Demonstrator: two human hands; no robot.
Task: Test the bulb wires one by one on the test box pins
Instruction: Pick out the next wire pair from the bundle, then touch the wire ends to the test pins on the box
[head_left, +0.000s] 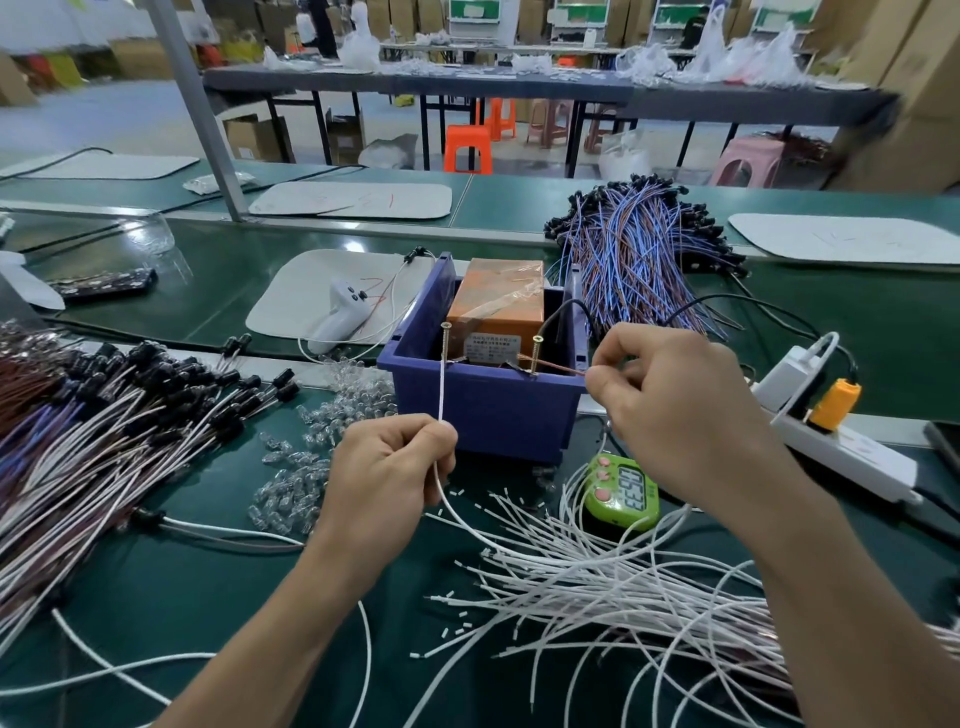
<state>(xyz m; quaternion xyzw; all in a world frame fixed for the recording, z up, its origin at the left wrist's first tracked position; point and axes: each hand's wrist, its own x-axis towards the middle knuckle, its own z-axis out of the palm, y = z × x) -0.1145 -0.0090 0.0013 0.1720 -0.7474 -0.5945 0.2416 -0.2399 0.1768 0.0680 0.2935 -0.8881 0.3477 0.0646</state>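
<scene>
On the table (208, 582), wire piles (93, 415) hem the test box (483, 410) on both sides. My left hand (389, 462) pinches a white wire (441, 395) against the left pin (445, 340) at the box's front edge; my right hand (670, 400) pinches a brown wire (556, 368) touching the right pin (536, 353).

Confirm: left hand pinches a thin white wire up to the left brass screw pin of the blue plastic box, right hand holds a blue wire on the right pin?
Wrong colour: the head view shows the right hand holding a reddish-brown wire, not blue, on the right brass screw pin. The left hand, thin white wire and left brass screw pin are as stated.
</scene>
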